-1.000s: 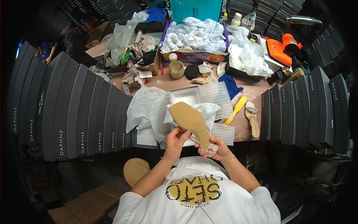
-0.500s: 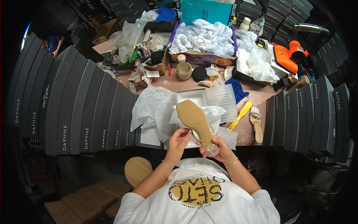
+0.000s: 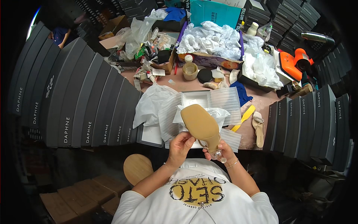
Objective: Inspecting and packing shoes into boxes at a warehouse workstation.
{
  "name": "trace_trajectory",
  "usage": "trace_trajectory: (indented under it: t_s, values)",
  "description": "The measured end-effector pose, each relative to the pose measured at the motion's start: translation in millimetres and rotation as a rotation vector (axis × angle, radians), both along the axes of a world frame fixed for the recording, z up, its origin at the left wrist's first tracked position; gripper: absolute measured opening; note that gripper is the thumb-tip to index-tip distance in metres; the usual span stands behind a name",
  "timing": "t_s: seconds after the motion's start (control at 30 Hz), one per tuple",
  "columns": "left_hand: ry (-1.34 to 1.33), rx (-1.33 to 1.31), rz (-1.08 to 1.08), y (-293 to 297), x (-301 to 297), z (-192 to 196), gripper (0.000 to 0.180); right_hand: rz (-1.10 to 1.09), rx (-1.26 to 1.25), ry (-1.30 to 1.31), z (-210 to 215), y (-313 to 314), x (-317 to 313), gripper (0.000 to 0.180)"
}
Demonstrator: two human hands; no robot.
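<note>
A high-heeled sandal (image 3: 201,121) is held up in front of me, its tan sole turned toward me and its clear heel pointing down. My right hand (image 3: 225,152) is closed round the heel end. At the sandal's strap side, my left hand (image 3: 180,148) has thumb and fingers pressed together on the strap; its exact fingertip contact is partly hidden. Beneath the sandal lie an open shoe box (image 3: 196,98), white tissue paper (image 3: 149,106) and translucent foam wrap (image 3: 226,105). The matching sandal (image 3: 258,128) rests on the table to the right.
Dark grey shoe boxes stand in rows at left (image 3: 80,97) and right (image 3: 306,123). Behind are a carton of crumpled paper (image 3: 210,39), a jar (image 3: 190,71), a blue cloth (image 3: 241,93), a yellow strip-shaped tool (image 3: 244,117) and an orange device (image 3: 291,65).
The sandal has tilted, bringing its forefoot sole more toward me and its heel slightly lower and to the right. Both hands still hold it. The whole view has shifted a little.
</note>
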State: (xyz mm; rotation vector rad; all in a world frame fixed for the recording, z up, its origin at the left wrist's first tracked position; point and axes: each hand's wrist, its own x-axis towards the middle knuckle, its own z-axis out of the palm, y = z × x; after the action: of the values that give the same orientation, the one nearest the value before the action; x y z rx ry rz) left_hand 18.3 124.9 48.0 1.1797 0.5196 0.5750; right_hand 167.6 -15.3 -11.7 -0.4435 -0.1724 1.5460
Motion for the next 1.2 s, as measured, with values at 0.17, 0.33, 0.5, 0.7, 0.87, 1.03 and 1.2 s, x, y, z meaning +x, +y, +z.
trace_trajectory:
  t_s: [0.17,0.33,0.5,0.7,0.87,1.03,1.2]
  values:
    - [-0.009,0.01,-0.023,-1.7,-1.1,0.9,0.018,0.025,-0.015,-0.07,1.0,-2.3,2.6,0.063]
    - [-0.05,0.015,-0.041,-4.8,1.0,4.2,0.019,0.014,-0.013,-0.123,-4.1,-3.8,2.7,0.067]
    - [0.038,0.027,-0.047,-0.2,0.0,-6.1,0.019,0.082,-0.016,-0.097,-2.7,-2.1,8.2,0.065]
    - [0.168,-0.048,-0.046,4.8,-3.8,-26.3,0.018,0.047,0.014,0.127,12.0,9.4,1.4,0.054]
    - [0.189,-0.043,-0.056,3.6,-4.2,-32.6,0.019,0.026,-0.02,0.165,9.7,9.8,-2.0,0.051]
    - [0.229,-0.045,-0.056,3.6,-4.1,-28.4,0.019,0.013,-0.073,0.132,9.9,10.7,-3.6,0.055]
    - [0.174,0.041,0.067,17.7,-6.0,-19.6,0.047,0.024,-0.237,-0.324,25.2,15.2,-0.6,0.051]
